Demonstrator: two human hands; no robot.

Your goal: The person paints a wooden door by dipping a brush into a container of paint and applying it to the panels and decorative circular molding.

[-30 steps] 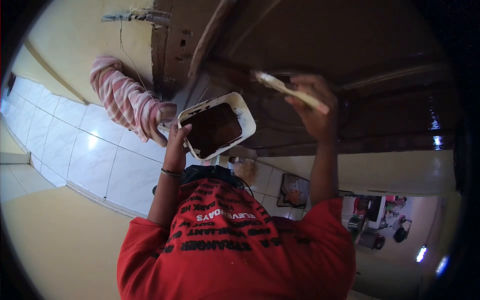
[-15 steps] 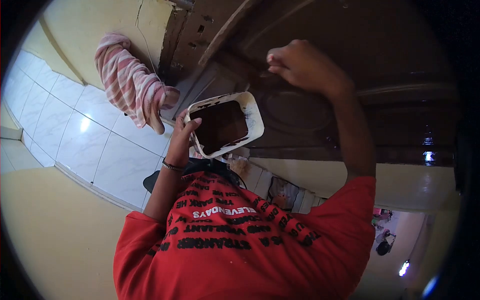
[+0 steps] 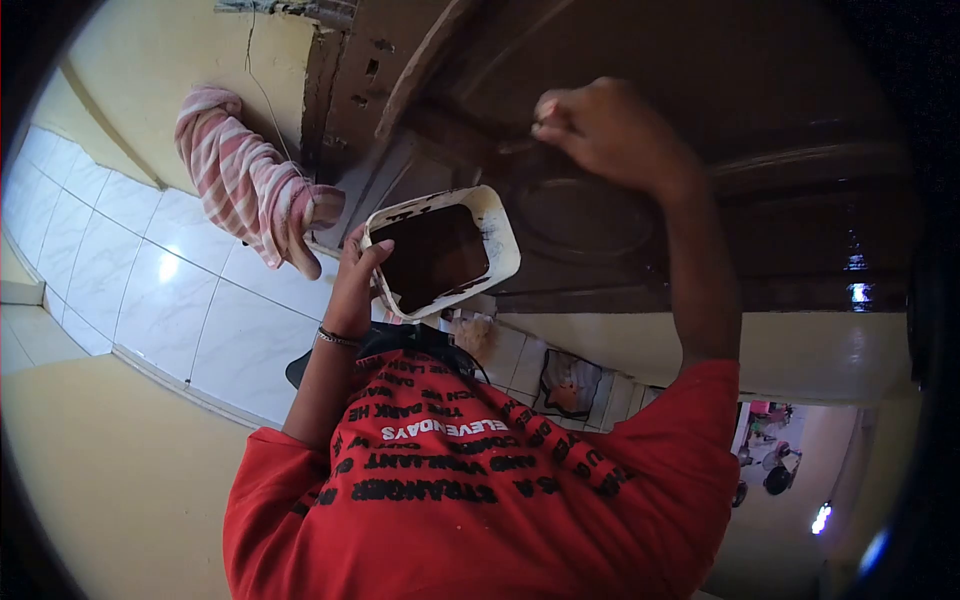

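Observation:
My left hand (image 3: 358,280) grips the near left side of a square white plastic tub (image 3: 503,232), with the thumb over its rim. Dark brown paint (image 3: 435,255) lies inside the tub, and smears of it mark the inner walls. Up and to the right, my right hand (image 3: 605,125) is closed in front of a dark brown panelled door (image 3: 800,90). Its fingers are pinched together, and what they hold is too dim and hidden to name. The door's surface looks glossy, with an oval moulding beside the hand.
A pink and white striped towel (image 3: 235,165) hangs at the left near the door's edge, by a thin wire (image 3: 265,95). White tiled floor (image 3: 150,270) lies beneath. A mat with a picture (image 3: 570,383) is on the floor beyond my red shirt (image 3: 480,520).
The view has shifted slightly, so the towel and door edge sit a little further left. My right hand has turned slightly near the door; my left hand still holds the tub.

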